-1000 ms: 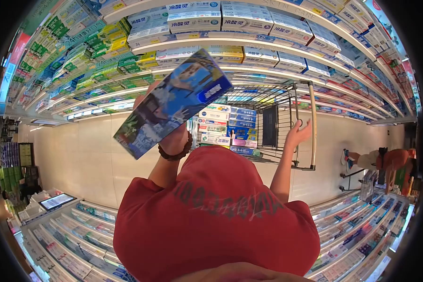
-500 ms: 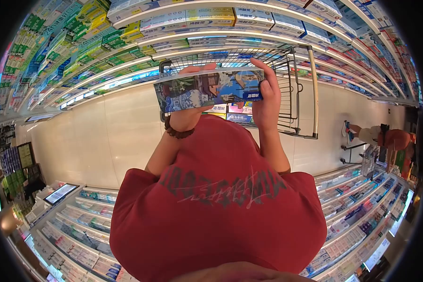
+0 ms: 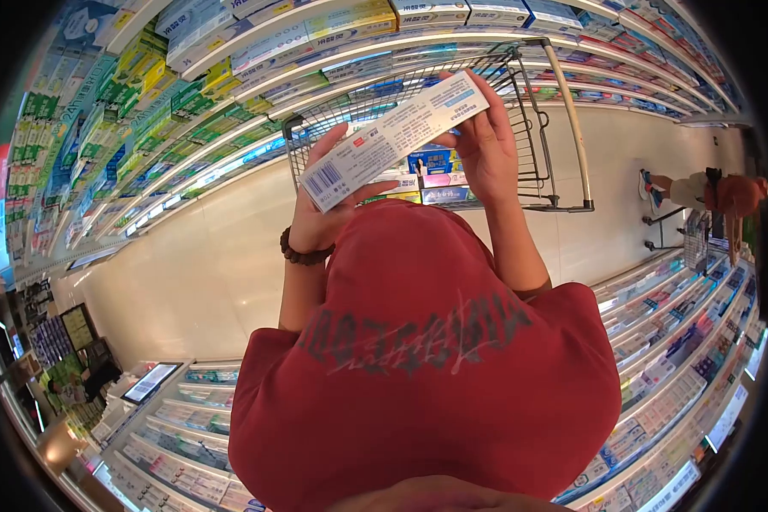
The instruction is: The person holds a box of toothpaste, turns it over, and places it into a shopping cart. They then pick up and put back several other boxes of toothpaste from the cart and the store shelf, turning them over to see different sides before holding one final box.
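Between my two hands is a long toothpaste box [image 3: 397, 138], tilted with its right end higher. A pale printed side with a barcode faces me. My left hand [image 3: 317, 224], below a dark beaded bracelet [image 3: 303, 249], is closed around the barcode end. At the other end, my right hand [image 3: 491, 158] grips the box, its fingers partly hidden behind it. Beneath and beyond the box stands a wire shopping cart [image 3: 533, 128], with several colourful boxes [image 3: 435, 162] in it.
Shelves packed with boxed goods [image 3: 333, 30] curve along the far side. More stocked shelves [image 3: 192, 418] stand behind me on both sides, with a tablet-like screen [image 3: 151, 381] at the left. A person [image 3: 708, 192] is beside another cart [image 3: 695, 239] at the right.
The toothpaste box has turned from its colourful picture side to its pale text side. Its right end has risen and its left end has dropped. Both hands still hold it.
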Tool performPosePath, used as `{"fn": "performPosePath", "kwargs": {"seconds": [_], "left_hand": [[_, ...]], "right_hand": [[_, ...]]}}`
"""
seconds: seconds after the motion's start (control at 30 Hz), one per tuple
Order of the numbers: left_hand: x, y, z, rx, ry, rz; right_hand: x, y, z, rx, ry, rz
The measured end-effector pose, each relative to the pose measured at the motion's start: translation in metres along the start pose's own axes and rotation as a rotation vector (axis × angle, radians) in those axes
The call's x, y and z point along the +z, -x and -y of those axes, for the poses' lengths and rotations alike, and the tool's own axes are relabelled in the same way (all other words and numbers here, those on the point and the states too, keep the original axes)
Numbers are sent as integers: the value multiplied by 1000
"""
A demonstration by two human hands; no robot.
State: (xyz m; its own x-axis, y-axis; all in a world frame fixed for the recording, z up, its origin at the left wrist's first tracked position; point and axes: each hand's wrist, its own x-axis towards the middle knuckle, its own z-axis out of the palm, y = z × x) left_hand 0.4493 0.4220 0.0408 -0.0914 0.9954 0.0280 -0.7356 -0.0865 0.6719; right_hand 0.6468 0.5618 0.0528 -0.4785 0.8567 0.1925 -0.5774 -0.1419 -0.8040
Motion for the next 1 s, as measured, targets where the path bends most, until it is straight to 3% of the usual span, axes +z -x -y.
{"fn": "performPosePath", "kwargs": {"seconds": [0.2, 0.23, 0.33, 0.37, 0.53, 0.6, 0.7, 0.8, 0.9, 0.97, 1.0], "left_hand": [[3, 8, 6, -81, -95, 219], [3, 7, 11, -111, 159, 300], [19, 8, 5, -472, 495, 42], [18, -1, 8, -586, 375, 34], [11, -8, 43, -341, 65, 445], [8, -9, 54, -238, 24, 420], [12, -8, 47, -105, -90, 353], [12, -11, 48, 134, -102, 251], [-2, -9, 44, 129, -88, 159], [-9, -6, 42, 161, -111, 135], [-9, -3, 41, 144, -64, 98]], "right_hand": [[0, 3, -1, 15, -20, -73], [0, 2, -1, 45, -14, -111], [5, 0, 2, 115, 55, -64], [14, -1, 5, 61, 125, -13], [42, -11, -10, 213, 240, 366], [45, -14, -10, 230, 444, 533], [29, -17, -9, 362, 134, 453], [-3, -8, -7, 369, 151, 339], [-44, 4, -31, 417, 418, 234], [-84, 16, -75, 489, 767, 131], [-110, 31, -99, 530, 1115, 160]]}}
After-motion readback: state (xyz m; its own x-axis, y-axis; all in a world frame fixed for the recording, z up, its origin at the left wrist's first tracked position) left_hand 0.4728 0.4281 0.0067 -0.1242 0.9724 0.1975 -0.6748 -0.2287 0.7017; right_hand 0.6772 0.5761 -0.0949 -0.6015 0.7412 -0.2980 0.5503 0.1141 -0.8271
